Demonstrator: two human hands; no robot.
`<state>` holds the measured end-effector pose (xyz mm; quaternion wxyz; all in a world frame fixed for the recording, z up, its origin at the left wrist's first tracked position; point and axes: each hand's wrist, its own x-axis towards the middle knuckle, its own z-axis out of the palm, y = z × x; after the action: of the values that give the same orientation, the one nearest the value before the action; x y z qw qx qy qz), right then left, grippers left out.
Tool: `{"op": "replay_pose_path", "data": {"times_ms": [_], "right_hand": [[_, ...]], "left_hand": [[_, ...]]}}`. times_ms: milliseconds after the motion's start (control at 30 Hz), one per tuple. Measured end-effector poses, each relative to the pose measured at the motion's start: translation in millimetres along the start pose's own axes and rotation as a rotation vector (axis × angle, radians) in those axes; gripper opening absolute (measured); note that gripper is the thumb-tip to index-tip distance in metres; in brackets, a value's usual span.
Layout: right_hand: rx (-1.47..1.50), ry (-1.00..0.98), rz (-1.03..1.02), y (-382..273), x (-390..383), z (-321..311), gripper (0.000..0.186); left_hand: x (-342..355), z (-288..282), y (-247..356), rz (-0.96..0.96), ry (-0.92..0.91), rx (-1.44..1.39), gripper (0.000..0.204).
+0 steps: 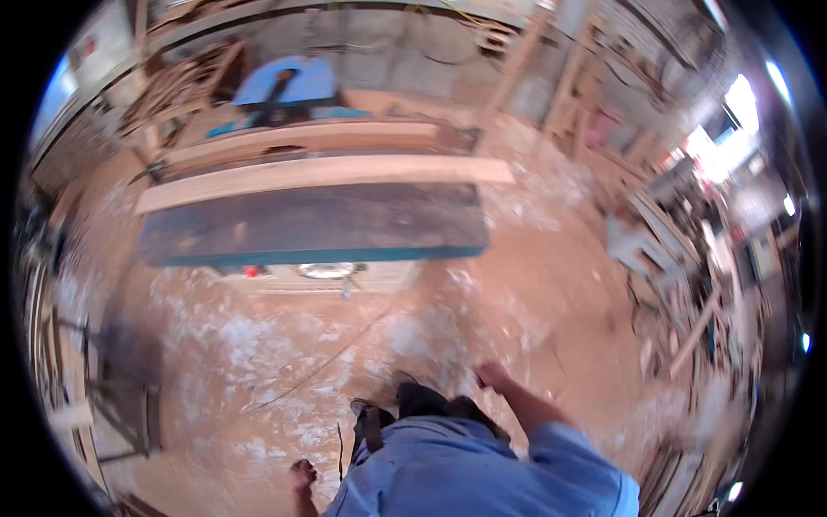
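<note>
My left hand [302, 475] hangs low beside my body, its fingers curled in and nothing visible in them. On the other side my right hand [492, 376] is held out over the floor, loosely fisted, with nothing seen in it. Both are somewhat blurred and apart from any object. Ahead of me stands a woodworking machine with a long dark metal table [319, 222] edged in teal. A long pale wooden board [327, 178] lies along its far side, its right end jutting past the table.
Sawdust covers the floor [534, 293]. A blue rounded machine cover [289, 82] rises behind the table. Scrap wood [185, 82] is heaped at the far left. On the right are a grey stand [636, 250] and piled timber [711, 319]. A dark metal frame [129, 414] stands left.
</note>
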<state>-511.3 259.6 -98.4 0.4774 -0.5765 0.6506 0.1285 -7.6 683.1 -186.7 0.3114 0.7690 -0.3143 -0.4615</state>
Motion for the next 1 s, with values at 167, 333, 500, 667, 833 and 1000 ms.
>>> {"op": "replay_pose_path", "data": {"times_ms": [167, 333, 500, 667, 833, 1000], "right_hand": [[0.542, -0.139, 0.345, 89.4, -44.9, 80.5, 0.026], [0.4, -0.113, 0.461, 34.1, -64.2, 78.4, 0.03], [0.483, -0.024, 0.134, -29.8, -3.7, 46.1, 0.022], [0.508, 0.002, -0.071, -121.6, 17.3, 28.0, 0.023], [0.396, -0.094, -0.131, -149.3, 15.6, 53.3, 0.027], [0.208, -0.14, -0.061, -117.8, 10.4, 72.6, 0.032]], "left_hand": [[71.5, -85.7, 25.5, -0.246, 0.137, -0.587, 0.023], [70.0, -90.2, 107.9, -0.278, 0.431, -0.516, 0.03], [37.4, -49.3, 6.4, -0.373, 0.301, -0.67, 0.029], [-47.7, 6.6, -48.8, -0.697, 0.265, -0.616, 0.013], [-99.0, 20.9, -45.2, -0.788, 0.328, -0.647, 0.014], [-89.3, 6.9, -38.6, -0.702, 0.241, -1.066, 0.017]]}}
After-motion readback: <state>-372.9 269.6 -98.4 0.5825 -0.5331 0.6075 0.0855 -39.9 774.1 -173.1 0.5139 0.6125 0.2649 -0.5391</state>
